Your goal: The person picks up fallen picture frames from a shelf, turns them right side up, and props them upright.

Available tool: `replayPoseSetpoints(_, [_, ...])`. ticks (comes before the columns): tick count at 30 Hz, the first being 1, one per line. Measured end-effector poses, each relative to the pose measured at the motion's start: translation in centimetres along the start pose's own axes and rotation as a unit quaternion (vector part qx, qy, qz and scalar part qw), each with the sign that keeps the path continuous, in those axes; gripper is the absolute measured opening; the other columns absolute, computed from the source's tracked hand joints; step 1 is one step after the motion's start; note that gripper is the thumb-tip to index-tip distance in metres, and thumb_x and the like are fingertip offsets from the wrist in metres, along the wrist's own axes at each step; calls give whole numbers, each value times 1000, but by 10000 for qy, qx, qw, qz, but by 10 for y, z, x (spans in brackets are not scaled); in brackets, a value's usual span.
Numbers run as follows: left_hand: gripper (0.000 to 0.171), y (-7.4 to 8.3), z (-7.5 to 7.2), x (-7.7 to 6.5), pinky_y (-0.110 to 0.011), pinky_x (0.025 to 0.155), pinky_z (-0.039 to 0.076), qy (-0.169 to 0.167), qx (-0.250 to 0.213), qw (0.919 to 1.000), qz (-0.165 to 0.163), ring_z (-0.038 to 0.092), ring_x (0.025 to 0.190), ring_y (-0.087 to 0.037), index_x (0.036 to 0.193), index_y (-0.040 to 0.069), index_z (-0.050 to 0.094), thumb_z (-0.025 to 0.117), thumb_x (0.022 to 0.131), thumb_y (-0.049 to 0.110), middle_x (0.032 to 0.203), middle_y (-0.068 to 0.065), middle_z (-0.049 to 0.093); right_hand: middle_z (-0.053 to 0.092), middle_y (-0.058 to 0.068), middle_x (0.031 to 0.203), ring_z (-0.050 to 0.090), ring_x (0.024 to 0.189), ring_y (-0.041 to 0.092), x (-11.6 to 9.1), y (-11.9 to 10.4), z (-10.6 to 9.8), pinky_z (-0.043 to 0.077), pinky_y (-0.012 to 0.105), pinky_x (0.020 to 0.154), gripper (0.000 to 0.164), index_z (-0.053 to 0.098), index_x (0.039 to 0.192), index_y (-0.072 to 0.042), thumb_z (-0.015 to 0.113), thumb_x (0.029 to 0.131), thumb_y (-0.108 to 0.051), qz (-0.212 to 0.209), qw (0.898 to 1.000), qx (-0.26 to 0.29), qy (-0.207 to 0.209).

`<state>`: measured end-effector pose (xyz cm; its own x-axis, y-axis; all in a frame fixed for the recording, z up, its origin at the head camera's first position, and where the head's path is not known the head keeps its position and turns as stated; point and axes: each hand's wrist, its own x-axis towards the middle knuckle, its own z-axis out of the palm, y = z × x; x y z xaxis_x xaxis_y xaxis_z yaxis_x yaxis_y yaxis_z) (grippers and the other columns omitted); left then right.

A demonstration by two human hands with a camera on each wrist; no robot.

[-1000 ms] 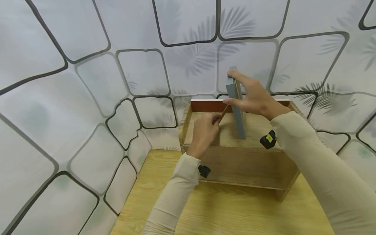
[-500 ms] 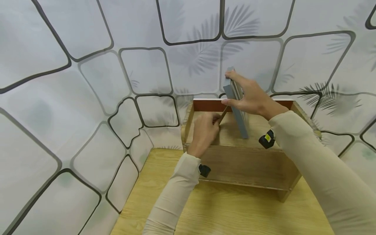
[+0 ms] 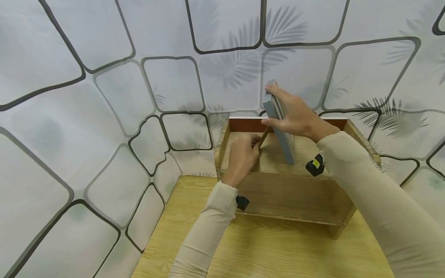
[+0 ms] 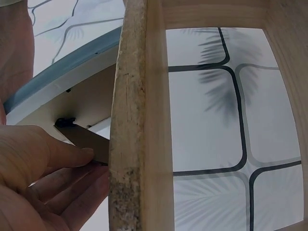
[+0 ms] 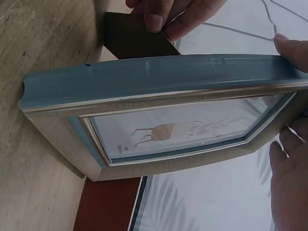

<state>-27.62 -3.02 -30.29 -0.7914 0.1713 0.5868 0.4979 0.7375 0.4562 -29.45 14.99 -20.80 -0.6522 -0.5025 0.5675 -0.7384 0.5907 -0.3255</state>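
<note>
Frame [image 3: 284,146] on the shelf [image 3: 288,193], just past the dial's centre toward 3 o'clock in the head view. Lower end appears to meet the shelf's top board; upper end leans toward 11. Blue edges, pale inner border. Right wrist view: print [image 5: 163,132] under the pane, tan pot-like shape on legs; lettering too small to read.

Right hand [image 3: 295,116] at the frame's 2 o'clock, spread wide, holding it: thumb on the near blue side, fingers over the upper end.

Left hand [image 3: 243,156] at the frame's 8 o'clock, nearly closed, pinching the stand [image 4: 89,144] between thumb and fingers. Stand is a dark flap, swung out from the frame's back; black hinge [image 4: 66,121] at 9 o'clock in the left wrist view.

Shelf is worn pale wood, red-brown panel [image 3: 243,125] along its 12 o'clock side. Stands on a yellow wood-grain table [image 3: 278,251], which runs out to 6. Wall [image 3: 114,100] from 9 round to 3: grey-lined rounded shapes, leaf shadows. Both sleeves [image 3: 205,235] beige; black block [image 3: 315,165] at each wrist, the right one with a yellow patch.
</note>
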Motion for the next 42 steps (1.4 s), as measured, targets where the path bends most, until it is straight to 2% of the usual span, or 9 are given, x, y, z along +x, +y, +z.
replayPoseSetpoints(6, [9, 4, -9, -4, -33, 72, 56, 219, 505, 9984, 136, 73, 83, -17, 97, 11, 81, 73, 94, 15, 91, -1, 78, 22, 18, 165, 17, 153, 35, 0, -1, -5, 16, 51, 122, 89, 29, 158, -2, 77, 90, -32, 132, 9998, 43, -157])
replayPoseSetpoints(11, [14, 16, -27, -10, -34, 71, 57, 458, 802, 9942, 544, 74, 79, -16, 102, 8, 79, 71, 96, 18, 91, -2, 78, 21, 13, 167, 16, 153, 30, 1, 0, -16, 15, 58, 120, 75, 33, 158, -8, 64, 98, -39, 214, 9988, 406, 173])
replayPoseSetpoints(14, [20, 24, -32, -12, -30, 70, 56, 408, 519, 9958, 627, 74, 80, -14, 106, 6, 78, 71, 96, 22, 93, -2, 78, 23, 12, 166, 18, 153, 27, 5, 4, -22, 14, 56, 121, 65, 36, 158, -11, 58, 101, -35, 223, 9974, 570, 387])
replayPoseSetpoints(17, [27, 31, -34, -13, -25, 68, 55, 202, -19, 9983, 555, 74, 79, -12, 107, 3, 77, 72, 95, 27, 92, -4, 78, 25, 12, 165, 18, 152, 25, 10, 8, -25, 13, 53, 121, 60, 37, 157, -12, 53, 104, -33, 311, 9960, 711, 444])
replayPoseSetpoints(21, [37, 39, -27, -15, -22, 71, 56, -207, -478, 9980, 369, 74, 80, -9, 109, 2, 76, 72, 96, 36, 95, -7, 78, 23, 13, 166, 17, 153, 25, 17, 13, -26, 15, 51, 122, 59, 36, 158, -11, 49, 105, -33, 579, 9930, 965, 346])
replayPoseSetpoints(24, [38, 43, -19, -15, -20, 72, 55, -369, -543, 9974, 303, 74, 80, -7, 108, 5, 77, 71, 95, 40, 96, -3, 78, 19, 13, 167, 15, 153, 26, 21, 19, -25, 15, 51, 122, 59, 34, 158, -10, 46, 106, -36, 775, 9913, 1047, 183])
replayPoseSetpoints(32, [34, 47, 4, -12, -13, 54, 43, -369, -589, 9971, 304, 65, 61, 0, 89, 10, 79, 73, 93, 44, 76, 4, 76, 21, 19, 165, 15, 153, 33, 28, 35, -21, 16, 57, 120, 58, 33, 157, -5, 39, 109, -37, 945, 9894, 1084, -197])
replayPoseSetpoints(37, [39, 46, 11, -10, -14, 47, 40, -373, -502, 9975, 325, 54, 49, 2, 78, 10, 76, 72, 93, 45, 65, 5, 70, 22, 19, 164, 20, 150, 40, 28, 39, -18, 16, 57, 120, 59, 36, 156, -4, 37, 109, -40, 1036, 9863, 1205, -442])
replayPoseSetpoints(42, [35, 45, 13, -9, -13, 46, 41, -350, -607, 9972, 262, 52, 46, 4, 75, 9, 75, 72, 95, 38, 62, 5, 67, 25, 15, 164, 23, 149, 44, 29, 39, -17, 19, 59, 119, 58, 37, 156, -6, 38, 109, -41, 1115, 9835, 1336, -499])
